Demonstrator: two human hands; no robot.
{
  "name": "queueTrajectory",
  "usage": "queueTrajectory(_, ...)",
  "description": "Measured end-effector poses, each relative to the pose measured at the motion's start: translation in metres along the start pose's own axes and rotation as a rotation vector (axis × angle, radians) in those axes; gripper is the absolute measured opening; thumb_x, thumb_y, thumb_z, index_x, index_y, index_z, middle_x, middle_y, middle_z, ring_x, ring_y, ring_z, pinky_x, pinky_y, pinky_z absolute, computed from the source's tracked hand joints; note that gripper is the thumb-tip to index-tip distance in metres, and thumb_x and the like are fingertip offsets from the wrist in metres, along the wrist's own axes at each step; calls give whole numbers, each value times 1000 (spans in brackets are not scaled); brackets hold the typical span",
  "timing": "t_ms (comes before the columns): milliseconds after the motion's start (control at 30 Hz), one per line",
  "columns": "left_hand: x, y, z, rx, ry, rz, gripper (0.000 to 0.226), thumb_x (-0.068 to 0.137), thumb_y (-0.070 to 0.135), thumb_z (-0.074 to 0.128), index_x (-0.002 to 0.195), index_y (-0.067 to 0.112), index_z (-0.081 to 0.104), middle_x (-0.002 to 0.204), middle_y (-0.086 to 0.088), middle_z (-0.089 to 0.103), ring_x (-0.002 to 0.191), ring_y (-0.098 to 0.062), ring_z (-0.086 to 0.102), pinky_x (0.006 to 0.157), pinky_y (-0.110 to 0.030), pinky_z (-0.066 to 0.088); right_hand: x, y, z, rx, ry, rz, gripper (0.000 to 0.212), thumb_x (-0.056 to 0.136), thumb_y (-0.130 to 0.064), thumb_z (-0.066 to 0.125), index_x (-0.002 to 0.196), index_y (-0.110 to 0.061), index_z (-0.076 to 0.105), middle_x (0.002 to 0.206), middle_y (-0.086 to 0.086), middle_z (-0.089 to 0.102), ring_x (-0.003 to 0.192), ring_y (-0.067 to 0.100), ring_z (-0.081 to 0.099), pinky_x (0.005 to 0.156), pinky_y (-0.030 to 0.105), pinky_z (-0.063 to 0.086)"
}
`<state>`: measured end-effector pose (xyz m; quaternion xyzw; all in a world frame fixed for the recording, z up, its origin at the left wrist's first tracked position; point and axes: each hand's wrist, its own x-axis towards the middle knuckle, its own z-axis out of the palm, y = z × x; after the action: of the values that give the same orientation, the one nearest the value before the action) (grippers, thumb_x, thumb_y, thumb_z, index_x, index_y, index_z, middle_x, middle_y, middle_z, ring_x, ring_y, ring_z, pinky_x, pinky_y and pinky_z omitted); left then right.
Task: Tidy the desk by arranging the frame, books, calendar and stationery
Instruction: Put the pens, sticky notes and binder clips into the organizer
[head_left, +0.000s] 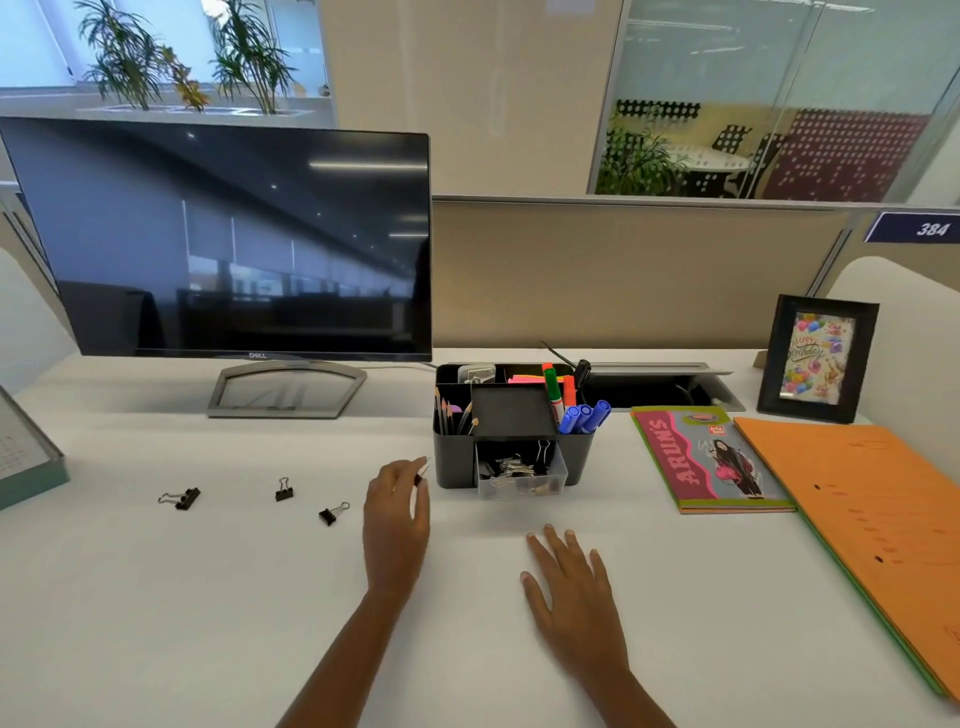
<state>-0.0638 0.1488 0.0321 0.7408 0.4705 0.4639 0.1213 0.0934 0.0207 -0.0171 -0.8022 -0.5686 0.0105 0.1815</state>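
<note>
Head view, single frame.

Worktop (171, 613): white, partition behind.

Left hand (396, 512): raised over worktop, just left of organiser (577, 452). Grip clamped on held binder clip (422, 472), pinched at the fingertips. Clip small, dark, somewhat blurred.

Right hand (569, 587): palm down, flat on worktop in front of organiser. Grip apart, fingers straight and spread, holding nothing.

Organiser: black, upright, right of monitor (223, 244).
- Clear drawer (519, 482) pulled out at the front, holding a heap of binder clips.
- Pencils (445, 413) in left compartment.
- Blue pens (587, 417) in right compartment.
- Green and orange markers (554, 387) behind the pens.
- Pink sticky notes (524, 379) at the back.

Loose on worktop, left of left hand, in a rough row, each apart from the others: far clip (182, 499), middle clip (284, 489), near clip (331, 514), the last nearest the hand.

Book (706, 460): flat, right of organiser, pink-and-grey cover lettered "ARUN'S".

Orange folder (872, 525): flat, just right of book, edges close. Touching or not, cannot tell.

Frame (818, 358): black, upright, behind book and folder, near partition, birthday card inside.

Calendar (28, 457): teal-edged, at far left edge of view, mostly cut off.
</note>
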Motion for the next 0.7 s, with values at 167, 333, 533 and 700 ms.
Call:
queueTrajectory(167, 13, 48, 10, -30, 22, 299, 30, 88, 22, 48, 109, 7, 65, 99, -4, 67, 96, -11, 48, 86, -19, 38, 1, 0, 0, -27, -8, 15, 60, 95, -48, 6, 119, -28, 57, 127, -3, 59, 116, 20, 56, 105, 30, 12)
queueTrajectory(333, 25, 62, 35, 130, -57, 509, 22, 83, 21, 58, 99, 12, 70, 92, 0, 70, 92, -10, 48, 76, -20, 39, 1, -1, 0, -51, -20, 27, 61, 95, -47, 5, 117, -28, 59, 125, -3, 60, 114, 20, 58, 98, 32, 23)
queueTrajectory(533, 25, 55, 28, 179, -37, 493, 29, 75, 16, 64, 104, 13, 68, 101, -5, 68, 95, -13, 49, 70, -25, 51, 1, 2, -1, -31, -16, 29, 60, 95, -47, 6, 118, -28, 58, 125, -4, 60, 116, 19, 55, 103, 32, 17)
queueTrajectory(700, 13, 12, 2, 351, -37, 292, 36, 67, -6, 66, 100, 8, 68, 96, -14, 67, 80, -29, 64, 64, -33, 52, 1, 4, 0, 5, 15, 5, 45, 91, -42, 26, 119, -27, 58, 126, -3, 60, 116, 20, 55, 105, 26, 6)
